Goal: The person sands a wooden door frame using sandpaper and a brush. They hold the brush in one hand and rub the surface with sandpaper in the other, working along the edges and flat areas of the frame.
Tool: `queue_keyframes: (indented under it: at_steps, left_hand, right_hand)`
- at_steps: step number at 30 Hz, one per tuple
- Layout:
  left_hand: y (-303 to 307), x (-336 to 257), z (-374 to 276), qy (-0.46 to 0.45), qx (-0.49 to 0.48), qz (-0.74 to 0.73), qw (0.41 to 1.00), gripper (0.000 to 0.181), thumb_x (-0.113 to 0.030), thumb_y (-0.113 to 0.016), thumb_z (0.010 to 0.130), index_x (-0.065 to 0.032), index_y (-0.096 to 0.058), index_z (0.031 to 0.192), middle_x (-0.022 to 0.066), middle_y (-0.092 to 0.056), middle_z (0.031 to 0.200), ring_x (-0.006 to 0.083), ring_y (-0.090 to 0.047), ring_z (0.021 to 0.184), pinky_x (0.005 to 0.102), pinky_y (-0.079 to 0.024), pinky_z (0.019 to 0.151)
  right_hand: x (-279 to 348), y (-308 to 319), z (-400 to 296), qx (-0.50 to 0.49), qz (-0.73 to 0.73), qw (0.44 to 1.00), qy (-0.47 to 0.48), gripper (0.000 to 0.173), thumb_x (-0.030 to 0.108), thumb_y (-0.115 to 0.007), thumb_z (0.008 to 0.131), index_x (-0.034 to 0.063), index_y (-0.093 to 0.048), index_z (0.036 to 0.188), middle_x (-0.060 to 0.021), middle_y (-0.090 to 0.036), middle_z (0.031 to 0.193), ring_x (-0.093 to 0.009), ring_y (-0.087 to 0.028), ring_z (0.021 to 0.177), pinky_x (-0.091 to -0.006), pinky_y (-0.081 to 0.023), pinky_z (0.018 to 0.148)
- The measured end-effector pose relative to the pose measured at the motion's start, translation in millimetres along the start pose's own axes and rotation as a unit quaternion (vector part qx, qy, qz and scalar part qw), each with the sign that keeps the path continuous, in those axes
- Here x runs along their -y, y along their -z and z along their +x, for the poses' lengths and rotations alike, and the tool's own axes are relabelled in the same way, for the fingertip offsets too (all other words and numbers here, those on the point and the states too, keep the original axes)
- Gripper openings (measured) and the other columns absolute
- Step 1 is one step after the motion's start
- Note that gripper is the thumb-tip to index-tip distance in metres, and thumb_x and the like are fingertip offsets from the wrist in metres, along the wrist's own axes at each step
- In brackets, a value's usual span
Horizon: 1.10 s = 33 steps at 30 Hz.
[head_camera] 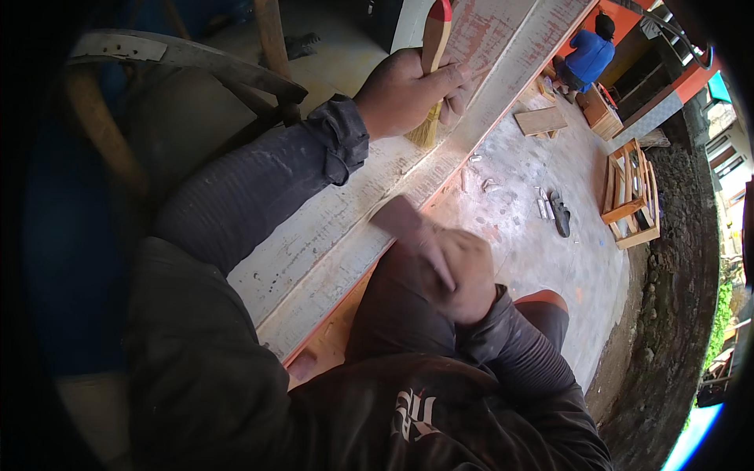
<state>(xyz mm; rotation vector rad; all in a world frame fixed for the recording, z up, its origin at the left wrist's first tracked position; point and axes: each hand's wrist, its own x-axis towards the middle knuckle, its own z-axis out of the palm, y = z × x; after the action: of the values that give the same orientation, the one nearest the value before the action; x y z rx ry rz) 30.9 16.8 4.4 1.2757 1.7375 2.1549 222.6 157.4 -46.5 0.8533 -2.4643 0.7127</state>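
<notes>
My left hand [400,94] grips the wooden handle of a flat paintbrush [436,35] with a red tip; its pale bristles point down at a long board [330,235] with worn white paint and a ridge along it. Nearer my body, my right hand [468,274] is closed on a flat scraper-like tool [406,224], blurred, its broad end at the board's near edge. The exact kind of tool cannot be told. Reddish patches show on the far part of the board.
A curved wooden frame [177,53] stands at the upper left. On the concrete floor [512,253] at the right lie a dark sandal [559,215], small scraps and a wooden board [541,120]. A slatted wooden crate [630,194] stands beyond. Another person [589,56] in blue crouches at the upper right.
</notes>
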Motion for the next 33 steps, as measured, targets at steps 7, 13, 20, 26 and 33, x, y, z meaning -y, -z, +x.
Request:
queue_keyframes:
  at_steps: [7,13,20,26,33]
  left_hand:
    - [1,-3,-2,0.021,-0.01,0.02,1.0,0.029,-0.025,-0.055,0.104,0.0018,-0.064,0.099,0.0066,-0.068,0.082,0.0123,-0.063,0.07,0.0265,-0.051,0.067]
    - [1,1,1,-0.005,0.007,0.023,1.0,0.03,-0.026,-0.055,0.104,0.0023,-0.064,0.099,0.0074,-0.068,0.081,0.0128,-0.064,0.069,0.0268,-0.051,0.066]
    - [1,-4,-1,0.005,-0.007,0.046,0.999,0.028,-0.023,-0.054,0.104,0.0024,-0.063,0.097,0.0074,-0.068,0.08,0.0129,-0.064,0.069,0.0269,-0.051,0.067]
    - [4,0,2,-0.007,0.02,0.054,0.998,0.029,-0.024,-0.055,0.104,0.0036,-0.064,0.101,0.0084,-0.068,0.081,0.0139,-0.064,0.069,0.028,-0.052,0.066]
    - [0,-1,-4,0.006,-0.002,0.001,1.0,0.029,-0.025,-0.055,0.104,0.0032,-0.064,0.1,0.0071,-0.068,0.081,0.0129,-0.064,0.069,0.0277,-0.052,0.066]
  right_hand:
    - [29,6,9,0.038,0.033,0.997,0.067,0.053,0.005,-0.064,0.073,0.0027,-0.061,0.126,-0.0142,-0.067,0.119,-0.032,-0.068,0.077,-0.0407,-0.055,0.069]
    - [-12,2,6,-0.014,0.05,0.985,-0.167,0.016,0.006,-0.063,0.087,-0.0004,-0.061,0.101,-0.0184,-0.067,0.088,-0.036,-0.065,0.069,-0.0428,-0.052,0.062]
    - [39,-3,-3,0.039,0.068,0.994,0.081,0.054,0.006,-0.064,0.074,0.0068,-0.064,0.129,-0.0145,-0.066,0.127,-0.024,-0.069,0.08,-0.0361,-0.056,0.071]
    - [-15,0,10,-0.049,0.002,0.99,-0.129,0.03,0.001,-0.06,0.083,0.0008,-0.063,0.114,-0.0189,-0.065,0.1,-0.037,-0.066,0.076,-0.0429,-0.053,0.064]
    - [22,-1,2,0.005,0.031,0.997,0.076,0.055,0.002,-0.066,0.069,0.0021,-0.061,0.124,-0.0145,-0.067,0.121,-0.029,-0.069,0.081,-0.0389,-0.056,0.07]
